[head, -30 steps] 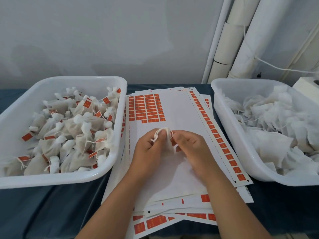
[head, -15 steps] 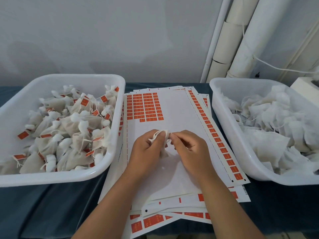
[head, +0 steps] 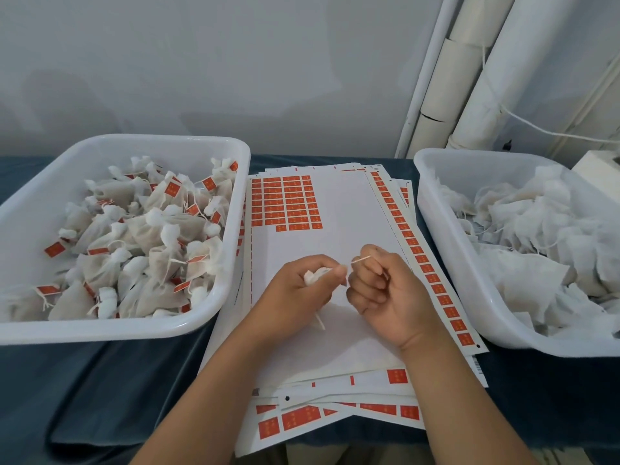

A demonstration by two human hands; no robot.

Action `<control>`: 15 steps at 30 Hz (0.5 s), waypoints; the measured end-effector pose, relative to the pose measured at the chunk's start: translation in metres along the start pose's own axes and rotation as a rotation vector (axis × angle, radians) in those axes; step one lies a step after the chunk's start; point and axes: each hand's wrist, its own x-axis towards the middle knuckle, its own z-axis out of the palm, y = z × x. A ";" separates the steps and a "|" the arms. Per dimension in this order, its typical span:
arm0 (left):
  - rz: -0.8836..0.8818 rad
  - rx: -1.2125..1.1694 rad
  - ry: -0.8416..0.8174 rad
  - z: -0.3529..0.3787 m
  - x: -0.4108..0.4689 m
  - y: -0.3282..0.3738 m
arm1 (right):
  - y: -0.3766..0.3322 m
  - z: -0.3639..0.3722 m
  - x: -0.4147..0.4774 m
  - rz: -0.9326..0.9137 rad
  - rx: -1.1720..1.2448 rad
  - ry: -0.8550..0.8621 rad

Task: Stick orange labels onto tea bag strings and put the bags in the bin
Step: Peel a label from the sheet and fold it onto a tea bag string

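Observation:
My left hand (head: 295,290) grips a small white tea bag (head: 313,275), most of it hidden in the fist. My right hand (head: 385,293) pinches the bag's thin string (head: 360,260) and holds it taut, a short way right of the left hand. Both hands hover over the top label sheet (head: 335,236), which carries a block of orange labels (head: 288,204) at its far left and a strip of them down its right edge. The left white bin (head: 231,263) holds several tea bags with orange labels on their strings.
A second white bin (head: 446,256) on the right is filled with unlabelled white tea bags. More label sheets are stacked under the top one and stick out at the near edge (head: 302,417). A dark blue cloth (head: 100,380) covers the table. White pipes stand at the back right.
The hands have drawn apart. The right hand has pulled the string out to the right from the bag. The left hand has closed tighter round the bag.

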 end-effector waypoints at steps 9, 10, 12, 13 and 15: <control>-0.044 0.022 0.004 -0.004 -0.002 0.003 | 0.001 0.012 0.000 -0.154 0.116 -0.025; -0.026 0.023 -0.010 -0.004 -0.003 0.003 | 0.002 0.013 0.000 -0.147 0.121 -0.031; 0.026 -0.008 0.016 -0.006 -0.006 0.001 | 0.002 0.010 -0.001 -0.124 0.232 -0.097; 0.045 -0.007 0.070 -0.007 -0.006 -0.001 | 0.002 0.008 -0.002 -0.128 0.306 -0.108; 0.001 0.121 0.240 -0.012 -0.002 -0.007 | -0.001 0.006 -0.003 -0.135 0.419 -0.065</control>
